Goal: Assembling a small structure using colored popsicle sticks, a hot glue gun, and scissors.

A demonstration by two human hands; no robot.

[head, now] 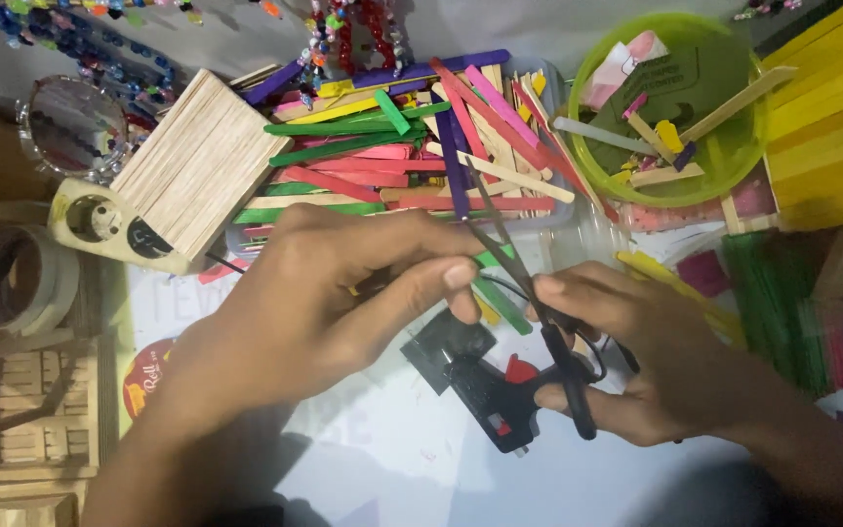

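Tray of coloured craft sticks (392, 146) sits at the tabletop's far edge, middle. My left hand (314, 303) pinches a green stick (500, 303) at mid-table; my right hand (636, 361) is closed through the black scissors (529, 293), blades parted over it. Glue gun (485, 385) lies directly beneath. Risks, as I judge them: blades nicking my left fingertips (461, 278); cut piece flying off; the gun's cord getting snipped.
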